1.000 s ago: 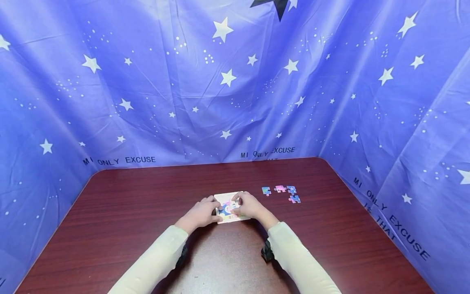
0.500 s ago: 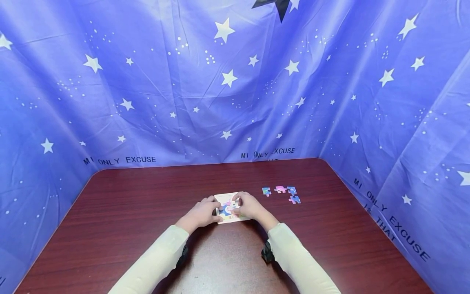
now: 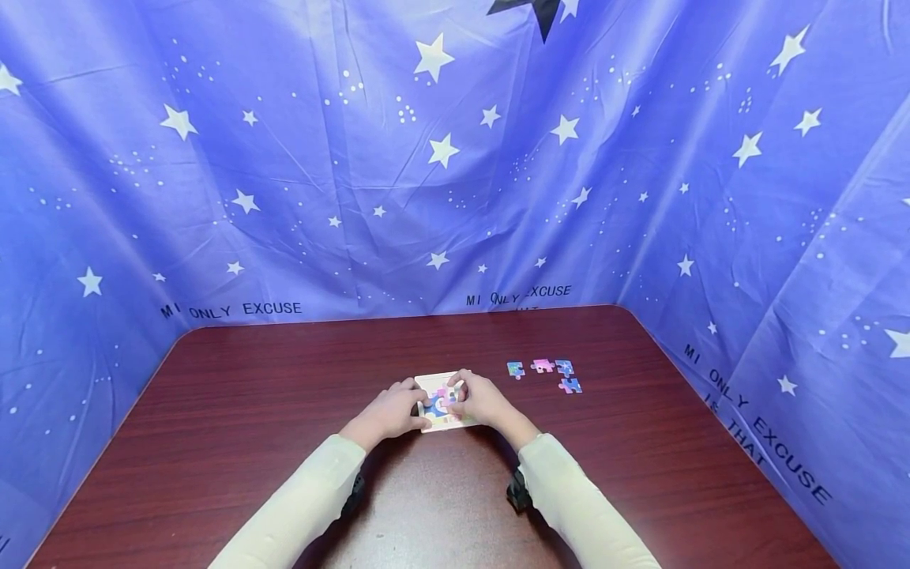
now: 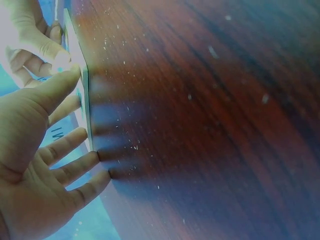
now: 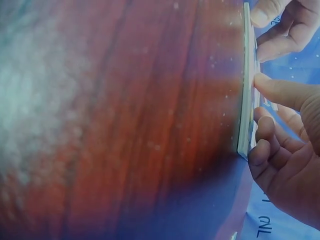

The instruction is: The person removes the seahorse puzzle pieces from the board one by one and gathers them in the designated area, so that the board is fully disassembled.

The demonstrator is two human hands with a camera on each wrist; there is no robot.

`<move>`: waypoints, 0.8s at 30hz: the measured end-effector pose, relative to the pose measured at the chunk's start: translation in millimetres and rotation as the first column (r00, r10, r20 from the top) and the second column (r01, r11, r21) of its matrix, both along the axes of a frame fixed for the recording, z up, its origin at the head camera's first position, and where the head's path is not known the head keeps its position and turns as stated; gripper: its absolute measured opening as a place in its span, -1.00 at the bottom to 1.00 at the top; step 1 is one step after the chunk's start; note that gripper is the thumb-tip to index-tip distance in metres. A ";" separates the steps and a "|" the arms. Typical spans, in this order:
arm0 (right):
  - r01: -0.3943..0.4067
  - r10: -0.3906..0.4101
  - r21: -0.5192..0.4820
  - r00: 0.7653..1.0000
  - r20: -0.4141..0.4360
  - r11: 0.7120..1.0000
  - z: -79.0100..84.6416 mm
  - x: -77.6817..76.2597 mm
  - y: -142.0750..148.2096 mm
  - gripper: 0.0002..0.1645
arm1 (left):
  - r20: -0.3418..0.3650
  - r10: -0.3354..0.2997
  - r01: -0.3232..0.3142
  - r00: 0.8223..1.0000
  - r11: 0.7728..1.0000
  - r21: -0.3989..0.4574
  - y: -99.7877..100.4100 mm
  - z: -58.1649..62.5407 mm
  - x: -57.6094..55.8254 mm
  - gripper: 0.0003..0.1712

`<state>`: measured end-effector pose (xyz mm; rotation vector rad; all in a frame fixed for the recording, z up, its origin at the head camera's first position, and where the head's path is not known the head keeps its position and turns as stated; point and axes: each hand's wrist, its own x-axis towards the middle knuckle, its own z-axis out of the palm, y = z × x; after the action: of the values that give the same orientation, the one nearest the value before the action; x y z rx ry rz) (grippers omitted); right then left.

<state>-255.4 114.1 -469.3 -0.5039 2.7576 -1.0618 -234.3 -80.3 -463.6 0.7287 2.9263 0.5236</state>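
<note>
I have the board [image 3: 435, 378] a bit below centre in the head frame, flat on the bench [image 3: 235, 419]: pale border, pink, blue and yellow print. Both hands are on it. Left hand [image 3: 387, 411] comes in from lower left; I read its grip as loose, fingers fairly straight and spread. One finger lies over the board's left edge, thumb touches its lower-left corner. In my left wrist view, two fingertips sit past the board's end, down at the bench. Right hand [image 3: 486, 401] comes in from lower right, fingers curled, thumb and index tips at the board's right half, beside a pink patch [image 3: 442, 393]. I can't tell if this grip pinches a piece or only presses; the fingers hide it.

Four loose pieces right of centre, well apart from the board: blue-green [image 3: 515, 370], pink [image 3: 543, 366], blue [image 3: 565, 367] just beside pink, blue-pink [image 3: 571, 386] just below blue. All flat.

Bench is red-brown, grainy, glare at lower middle. Pale sleeves [image 3: 583, 506] cross the lower frame, a black unit [image 3: 518, 486] under each wrist. Purple-blue curtain [image 3: 355, 166] fills the top and both sides: white stars, black lettering low down.
</note>
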 end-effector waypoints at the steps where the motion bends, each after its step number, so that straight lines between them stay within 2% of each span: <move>1: -0.001 0.001 -0.005 1.000 0.002 1.000 0.2 0.4 0.1 -0.61 | 0.000 0.001 -0.001 1.000 1.000 -0.001 0.0 -0.2 0.0 -0.70; 14: -0.028 0.027 -0.056 0.999 -0.018 0.998 -2.5 2.6 -0.4 -0.61 | -0.009 -0.008 0.008 1.000 1.000 -0.006 -0.6 -1.5 -1.3 -0.69; 24: 0.009 -0.010 -0.084 1.000 -0.011 0.996 -5.5 1.8 -0.3 -0.62 | -0.001 0.003 -0.003 1.000 1.000 0.007 1.0 -1.1 -1.1 -0.70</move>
<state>-253.6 113.8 -474.8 -0.5092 2.7371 -1.1849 -235.4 -79.4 -464.7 0.7262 2.9280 0.5336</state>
